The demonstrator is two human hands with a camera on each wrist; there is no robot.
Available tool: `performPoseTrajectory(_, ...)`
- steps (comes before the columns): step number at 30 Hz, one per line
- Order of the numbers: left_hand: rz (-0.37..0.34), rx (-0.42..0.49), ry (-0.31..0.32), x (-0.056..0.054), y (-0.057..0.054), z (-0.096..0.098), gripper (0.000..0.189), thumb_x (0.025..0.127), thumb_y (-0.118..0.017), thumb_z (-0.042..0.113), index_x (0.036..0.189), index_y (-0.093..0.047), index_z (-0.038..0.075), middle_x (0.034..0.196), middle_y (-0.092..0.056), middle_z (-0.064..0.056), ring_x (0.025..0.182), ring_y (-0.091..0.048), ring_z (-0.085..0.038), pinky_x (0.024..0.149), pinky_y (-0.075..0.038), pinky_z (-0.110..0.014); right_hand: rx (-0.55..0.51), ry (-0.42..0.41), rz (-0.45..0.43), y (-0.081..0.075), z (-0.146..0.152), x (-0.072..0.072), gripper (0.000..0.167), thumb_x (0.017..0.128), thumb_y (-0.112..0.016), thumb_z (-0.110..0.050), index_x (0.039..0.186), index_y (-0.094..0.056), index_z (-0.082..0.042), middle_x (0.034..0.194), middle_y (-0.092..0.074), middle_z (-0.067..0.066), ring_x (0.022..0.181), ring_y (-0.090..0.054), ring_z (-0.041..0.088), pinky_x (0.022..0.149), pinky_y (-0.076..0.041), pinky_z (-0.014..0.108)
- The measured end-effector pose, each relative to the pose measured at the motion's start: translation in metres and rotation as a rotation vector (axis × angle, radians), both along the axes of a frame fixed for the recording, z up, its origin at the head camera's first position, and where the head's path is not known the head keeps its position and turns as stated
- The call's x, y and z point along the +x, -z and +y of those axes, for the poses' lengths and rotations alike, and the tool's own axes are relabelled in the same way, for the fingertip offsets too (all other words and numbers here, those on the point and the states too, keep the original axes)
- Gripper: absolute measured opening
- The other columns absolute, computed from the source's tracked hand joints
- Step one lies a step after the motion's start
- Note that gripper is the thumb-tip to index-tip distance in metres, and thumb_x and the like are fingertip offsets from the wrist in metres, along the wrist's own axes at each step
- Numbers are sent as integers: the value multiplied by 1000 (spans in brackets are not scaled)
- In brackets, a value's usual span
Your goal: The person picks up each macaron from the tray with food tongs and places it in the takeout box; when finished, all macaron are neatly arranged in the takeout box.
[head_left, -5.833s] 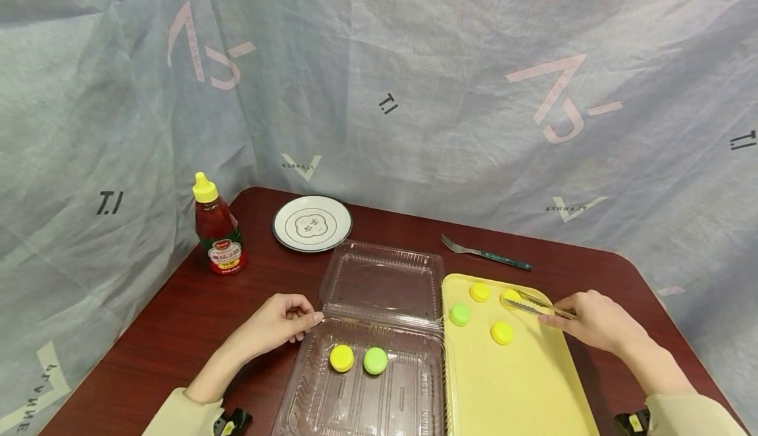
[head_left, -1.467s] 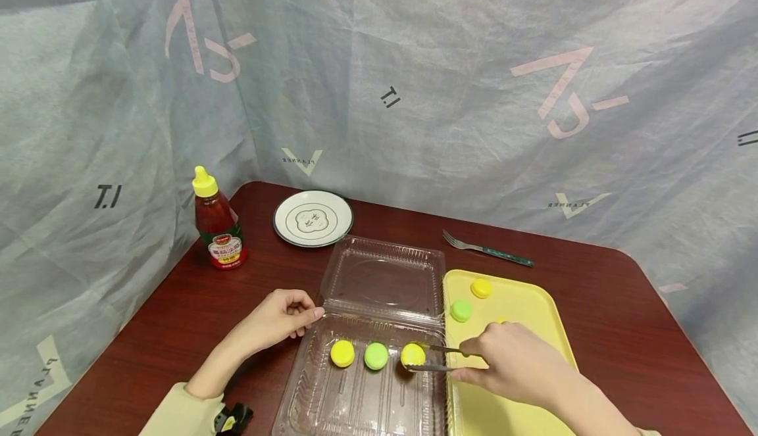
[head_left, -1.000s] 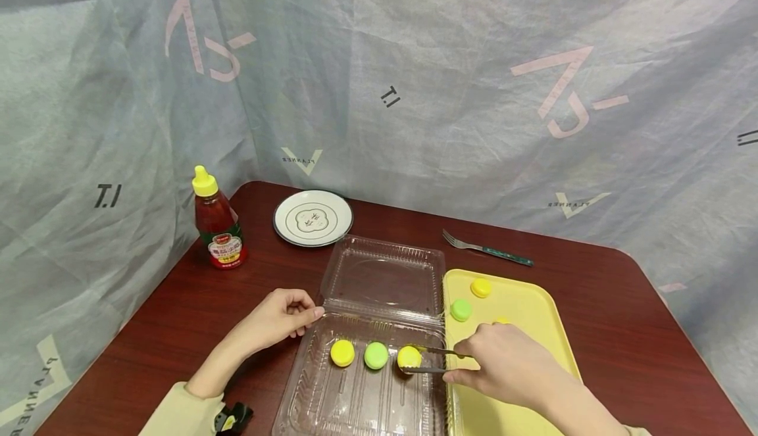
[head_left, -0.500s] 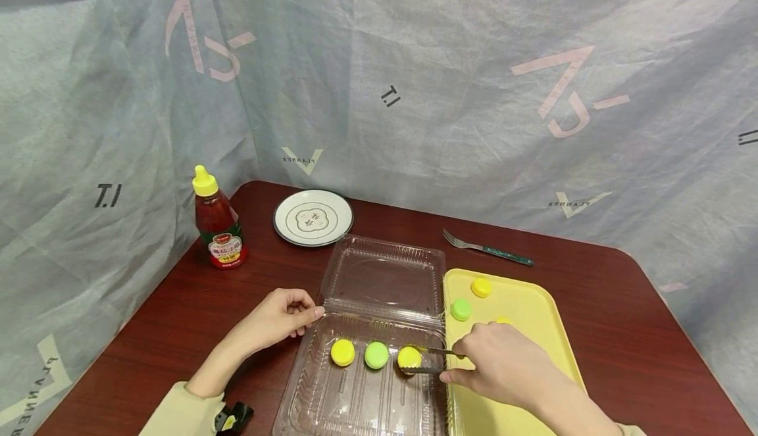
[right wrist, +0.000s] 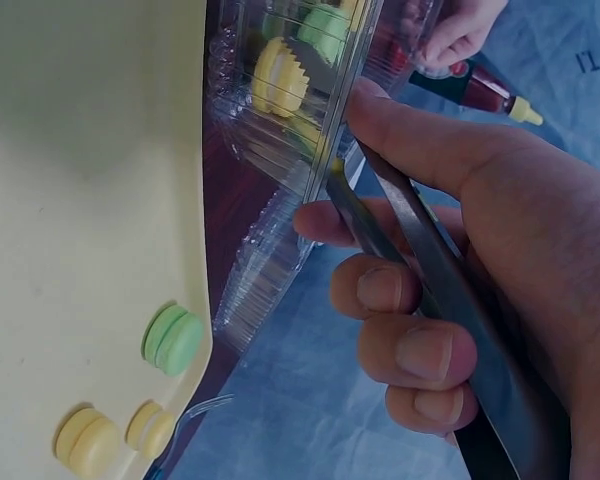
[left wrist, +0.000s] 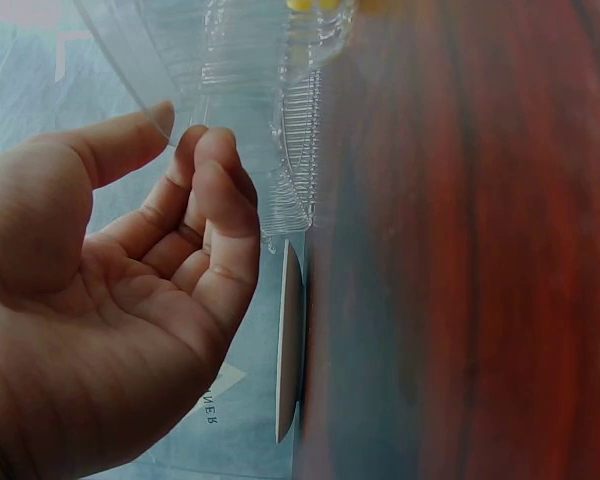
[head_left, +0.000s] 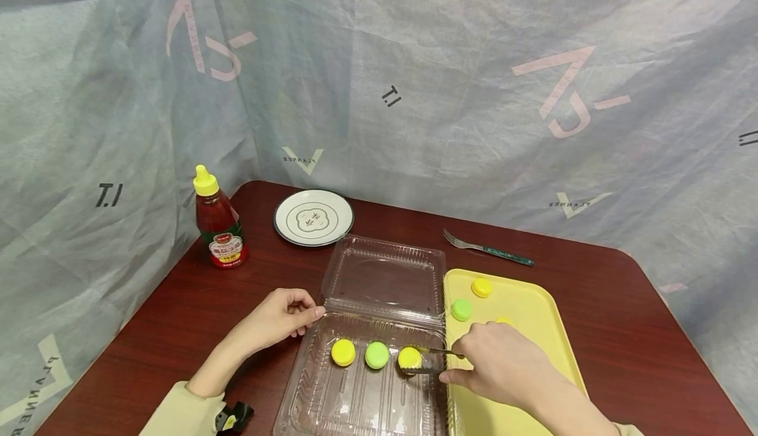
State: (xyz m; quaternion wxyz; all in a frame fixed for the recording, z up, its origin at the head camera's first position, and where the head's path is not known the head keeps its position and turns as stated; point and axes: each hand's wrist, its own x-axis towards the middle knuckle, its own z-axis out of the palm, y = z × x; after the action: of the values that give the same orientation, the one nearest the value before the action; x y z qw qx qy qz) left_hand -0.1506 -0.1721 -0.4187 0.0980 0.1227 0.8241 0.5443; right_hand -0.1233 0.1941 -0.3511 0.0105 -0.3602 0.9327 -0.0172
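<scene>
In the head view, a clear plastic clamshell box (head_left: 361, 396) lies with its lid folded back. Three macarons sit in a row in its base: a yellow macaron (head_left: 343, 353), a green macaron (head_left: 376, 355) and a second yellow macaron (head_left: 410, 358). My left hand (head_left: 278, 317) pinches the box's left rim near the hinge, thumb on one side and fingers on the other. With my right hand (head_left: 503, 363) I grip metal tongs (right wrist: 410, 215). Their serrated tips lie on either side of the rightmost macaron; whether both touch it I cannot tell.
A yellow tray (head_left: 533, 298) beside the box bears a green macaron (head_left: 461, 310), a yellow macaron (head_left: 482, 287) and another yellow one partly hidden by my right hand. Behind are a fork (head_left: 488, 250), a white plate (head_left: 314, 218) and a ketchup bottle (head_left: 222, 229).
My right hand has carried a yellow macaron with the tongs from the tray's far right into the box, then shifted it slightly left. Lately it barely moves. The left hand stays at the rim.
</scene>
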Motion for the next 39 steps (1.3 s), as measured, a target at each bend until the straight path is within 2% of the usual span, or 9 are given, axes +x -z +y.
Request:
performPoseTrajectory(13, -3, 2, 1, -1, 2, 0, 20, 96, -69, 22, 88, -66, 4, 65, -58, -4, 60, -56, -18, 52, -47, -27, 2, 11, 7, 0, -1, 0, 52, 79, -78, -53, 55, -41, -26, 52, -20, -19, 50, -19, 2, 46, -30, 23)
performPoseTrajectory(27, -4, 0, -2, 1, -1, 0, 21, 96, -69, 22, 87, -66, 4, 65, -58, -4, 60, -56, -18, 52, -47, -27, 1, 14, 19, 2, 3, 0, 44, 79, -74, -62, 62, -52, -28, 50, -31, -17, 47, -27, 3, 48, -33, 25)
performPoseTrajectory(35, -4, 2, 1, 0, 1, 0, 20, 96, -68, 21, 88, -66, 4, 66, -58, -4, 61, -56, -18, 52, -47, -27, 3, 29, -1, 0, 4, 0, 44, 80, -70, -67, 75, -66, -23, 55, -40, -19, 49, -38, 3, 50, -40, 29)
performPoseTrajectory(39, -6, -2, 1, -1, 1, 0, 20, 96, -68, 22, 88, -66, 4, 66, -58, -4, 61, -56, -18, 52, -47, -27, -9, 19, -15, -3, 6, 0, 47, 81, -67, -70, 79, -68, -22, 56, -41, -20, 50, -39, 1, 51, -42, 30)
